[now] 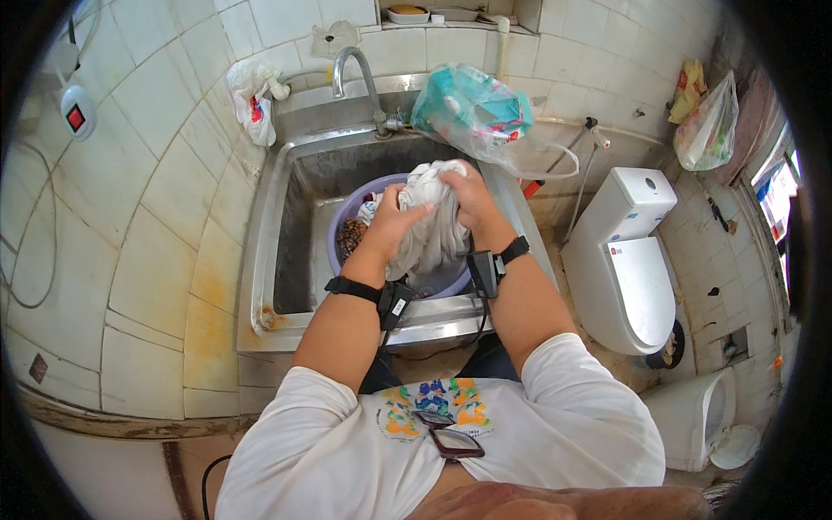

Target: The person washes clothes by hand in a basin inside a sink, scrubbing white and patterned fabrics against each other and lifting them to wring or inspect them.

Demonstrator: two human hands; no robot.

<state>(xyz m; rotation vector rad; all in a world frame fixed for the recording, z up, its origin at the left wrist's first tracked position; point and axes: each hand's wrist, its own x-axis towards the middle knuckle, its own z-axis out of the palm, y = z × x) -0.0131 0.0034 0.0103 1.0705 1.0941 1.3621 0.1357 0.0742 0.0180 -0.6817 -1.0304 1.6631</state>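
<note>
A wet white cloth garment (429,227) hangs bunched between my two hands over a purple plastic basin (333,233). My left hand (393,224) grips its left side, the thumb stretched across the fabric. At the upper right, my right hand (469,195) holds the bunched top of the garment. Other laundry lies in the basin, including a brown patterned cloth (351,235), partly hidden by my left hand and the garment. The basin stands inside a stainless steel sink (300,214). Water shows at the basin's lower right.
Behind the basin rises a curved metal faucet (354,58). A plastic bag with a teal package (471,107) rests on the sink's back right corner. A white toilet (640,286) stands to the right. Tiled wall (156,247) borders the left. Black devices (393,302) are strapped to both wrists.
</note>
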